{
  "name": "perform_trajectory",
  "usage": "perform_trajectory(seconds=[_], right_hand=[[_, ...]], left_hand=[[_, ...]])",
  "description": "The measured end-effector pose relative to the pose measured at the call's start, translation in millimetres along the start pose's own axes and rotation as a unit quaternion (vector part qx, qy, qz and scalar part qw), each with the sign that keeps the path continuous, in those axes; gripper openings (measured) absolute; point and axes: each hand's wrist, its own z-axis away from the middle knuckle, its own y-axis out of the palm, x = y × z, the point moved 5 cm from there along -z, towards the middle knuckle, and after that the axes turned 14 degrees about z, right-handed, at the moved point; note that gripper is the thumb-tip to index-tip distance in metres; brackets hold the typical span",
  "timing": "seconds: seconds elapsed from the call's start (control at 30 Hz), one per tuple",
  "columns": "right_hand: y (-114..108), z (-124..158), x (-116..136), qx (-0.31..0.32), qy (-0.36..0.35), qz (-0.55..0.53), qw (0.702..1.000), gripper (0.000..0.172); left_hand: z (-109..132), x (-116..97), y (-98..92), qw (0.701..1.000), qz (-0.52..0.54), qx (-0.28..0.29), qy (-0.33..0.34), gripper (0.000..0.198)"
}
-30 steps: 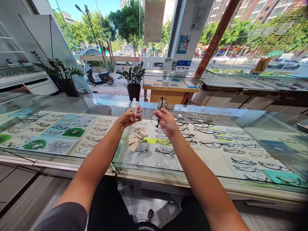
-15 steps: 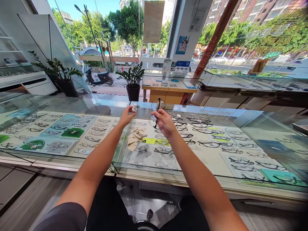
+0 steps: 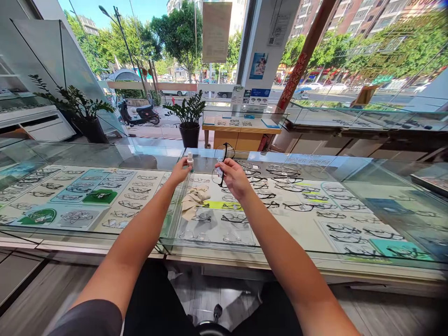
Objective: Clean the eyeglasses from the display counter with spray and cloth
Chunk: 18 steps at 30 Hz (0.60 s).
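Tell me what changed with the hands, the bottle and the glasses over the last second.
The left hand carried the small white plastic bottle forward and down toward the glass display counter; less of the bottle now shows above the fingers. The right hand kept its grip on the black-framed glasses. The beige cloth stayed put on the counter.

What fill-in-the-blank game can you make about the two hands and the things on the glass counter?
1. The left hand holds a small white ____ upright.
2. The right hand holds a pair of dark-framed ____.
3. On the glass counter, just below the left hand, lies a crumpled beige ____.
Missing words: bottle; glasses; cloth.
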Motion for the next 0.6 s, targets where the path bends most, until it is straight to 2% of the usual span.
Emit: perform_trajectory(seconds=[0.07,0.1,0.17,0.23,0.3,0.37,0.43,0.6], right_hand=[[0,0,0,0.000,0.001,-0.004,1.000,0.052],[0,0,1,0.000,0.001,-0.007,1.000,0.052],[0,0,2,-0.002,0.000,-0.015,1.000,0.053],[0,0,4,-0.006,-0.001,-0.020,1.000,0.054],[-1,0,5,-0.008,-0.002,-0.019,1.000,0.054],[-1,0,6,-0.007,-0.002,-0.017,1.000,0.053],[-1,-1,7,-0.008,-0.002,-0.017,1.000,0.053],[-2,0,11,-0.014,-0.005,-0.038,0.999,0.054]], left_hand=[[3,-2,-0.9,1.000,-0.010,-0.016,-0.005,0.046],[4,-5,-3.9,0.999,-0.020,-0.046,-0.003,0.050],[9,-15,-14.3,0.988,-0.046,-0.143,0.021,0.056],[17,-33,-24.4,0.966,-0.055,-0.242,0.074,0.057],[25,-53,-26.4,0.949,-0.042,-0.277,0.144,0.056],[33,-74,-19.8,0.944,-0.027,-0.259,0.202,0.054],[43,-89,-6.8,0.947,-0.016,-0.218,0.234,0.048],[64,-103,28.6,0.963,0.006,-0.109,0.244,0.039]])
